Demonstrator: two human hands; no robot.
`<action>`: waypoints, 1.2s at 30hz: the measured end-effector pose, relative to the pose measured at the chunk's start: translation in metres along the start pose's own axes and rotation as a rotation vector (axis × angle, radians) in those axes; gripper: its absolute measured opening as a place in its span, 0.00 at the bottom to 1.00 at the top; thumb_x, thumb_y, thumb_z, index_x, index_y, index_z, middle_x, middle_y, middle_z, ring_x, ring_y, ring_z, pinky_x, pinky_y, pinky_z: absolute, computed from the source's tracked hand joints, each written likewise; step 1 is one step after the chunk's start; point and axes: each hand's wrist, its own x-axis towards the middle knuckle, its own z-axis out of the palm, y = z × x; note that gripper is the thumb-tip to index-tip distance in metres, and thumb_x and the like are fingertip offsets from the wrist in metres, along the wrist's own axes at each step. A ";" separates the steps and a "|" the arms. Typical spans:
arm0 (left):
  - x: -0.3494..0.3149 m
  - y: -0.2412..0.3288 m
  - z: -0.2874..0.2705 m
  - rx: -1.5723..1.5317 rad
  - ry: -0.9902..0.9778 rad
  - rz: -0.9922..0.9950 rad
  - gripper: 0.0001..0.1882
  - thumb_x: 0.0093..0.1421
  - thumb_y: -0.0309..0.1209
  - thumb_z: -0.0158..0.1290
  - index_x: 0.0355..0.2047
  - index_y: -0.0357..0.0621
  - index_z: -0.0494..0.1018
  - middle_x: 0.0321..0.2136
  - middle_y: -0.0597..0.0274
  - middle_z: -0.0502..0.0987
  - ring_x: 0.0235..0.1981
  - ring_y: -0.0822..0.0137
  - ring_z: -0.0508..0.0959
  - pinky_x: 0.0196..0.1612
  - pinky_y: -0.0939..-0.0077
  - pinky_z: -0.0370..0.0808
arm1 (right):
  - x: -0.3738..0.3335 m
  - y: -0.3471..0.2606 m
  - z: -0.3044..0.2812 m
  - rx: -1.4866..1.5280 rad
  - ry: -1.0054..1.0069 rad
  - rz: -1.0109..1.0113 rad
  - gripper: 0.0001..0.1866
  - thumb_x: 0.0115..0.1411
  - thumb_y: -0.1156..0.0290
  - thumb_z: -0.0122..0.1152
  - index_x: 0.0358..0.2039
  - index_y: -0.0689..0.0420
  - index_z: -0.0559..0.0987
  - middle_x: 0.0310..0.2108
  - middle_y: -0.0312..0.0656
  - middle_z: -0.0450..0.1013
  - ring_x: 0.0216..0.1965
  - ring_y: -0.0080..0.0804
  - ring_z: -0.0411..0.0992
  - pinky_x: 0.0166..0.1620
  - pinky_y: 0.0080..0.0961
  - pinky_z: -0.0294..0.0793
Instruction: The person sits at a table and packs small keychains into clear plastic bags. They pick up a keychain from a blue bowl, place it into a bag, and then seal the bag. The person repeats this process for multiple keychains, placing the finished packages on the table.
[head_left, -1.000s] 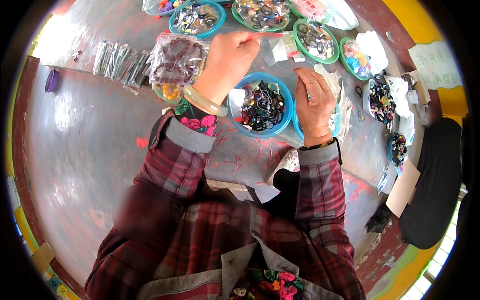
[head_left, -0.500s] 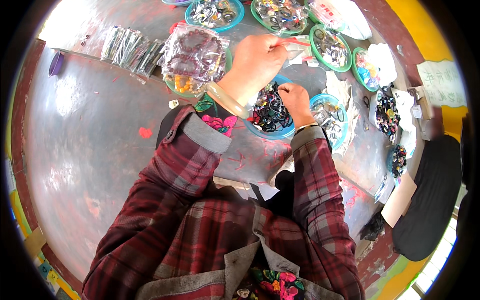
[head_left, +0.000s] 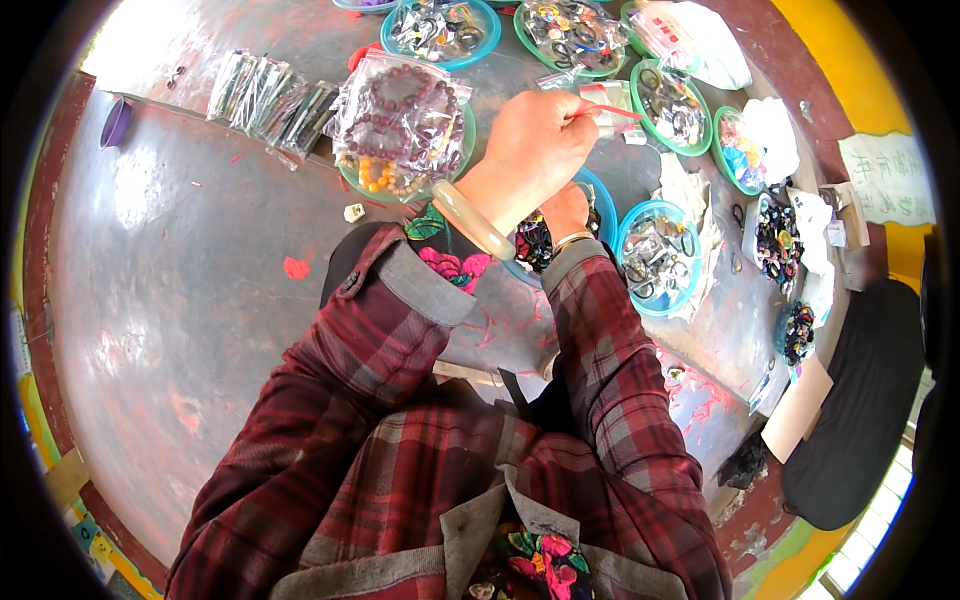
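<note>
My left hand [head_left: 540, 142], with a pale bangle at its wrist, is closed in a pinch on a small clear zip bag with a red strip [head_left: 622, 110] along its top edge. My right hand [head_left: 568, 212] is lower, over the blue bowl [head_left: 607, 200] of dark, tangled hair ties [head_left: 533, 246]. Its fingers are hidden by my left hand and the bowl's contents, so what they hold does not show. The left wrist covers part of this bowl. Just right of it stands another blue bowl [head_left: 690, 285] with small bagged pieces.
Bagged bead bracelets [head_left: 395, 110] lie on a green bowl at the left. Beyond them is a row of thin packets [head_left: 262, 98]. Green bowls [head_left: 708, 135] of bagged items line the far right. A white tray [head_left: 752, 238] of hair ties sits near a black seat [head_left: 850, 410].
My left hand has moved a little right and nearer, taking the bag along. My right hand has shifted left and is now partly behind the left hand.
</note>
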 end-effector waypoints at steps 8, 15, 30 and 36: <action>0.001 -0.004 0.003 0.013 -0.029 0.025 0.14 0.55 0.34 0.49 0.35 0.35 0.74 0.16 0.54 0.72 0.18 0.75 0.68 0.23 0.76 0.66 | 0.008 0.016 -0.001 0.100 0.077 0.097 0.11 0.41 0.63 0.59 0.24 0.57 0.80 0.25 0.49 0.75 0.30 0.45 0.74 0.38 0.36 0.72; 0.000 0.001 0.005 -0.001 -0.060 -0.015 0.14 0.55 0.34 0.49 0.35 0.36 0.75 0.14 0.58 0.70 0.18 0.76 0.66 0.23 0.77 0.66 | 0.008 0.042 -0.017 0.659 0.068 0.229 0.10 0.43 0.65 0.61 0.21 0.59 0.79 0.18 0.40 0.74 0.21 0.29 0.71 0.30 0.27 0.70; 0.002 0.000 0.010 -0.007 -0.048 -0.020 0.14 0.55 0.33 0.51 0.36 0.34 0.75 0.14 0.64 0.69 0.19 0.80 0.63 0.20 0.80 0.61 | -0.085 0.003 -0.193 1.760 -0.159 0.114 0.03 0.55 0.71 0.54 0.30 0.54 0.72 0.39 0.51 0.73 0.37 0.37 0.74 0.33 0.23 0.75; 0.000 -0.006 0.023 -0.049 -0.209 -0.131 0.15 0.55 0.34 0.51 0.36 0.33 0.75 0.18 0.69 0.71 0.22 0.81 0.65 0.24 0.82 0.63 | -0.100 0.011 -0.205 1.982 -0.193 0.292 0.08 0.55 0.72 0.54 0.35 0.57 0.70 0.38 0.53 0.73 0.37 0.40 0.74 0.30 0.19 0.75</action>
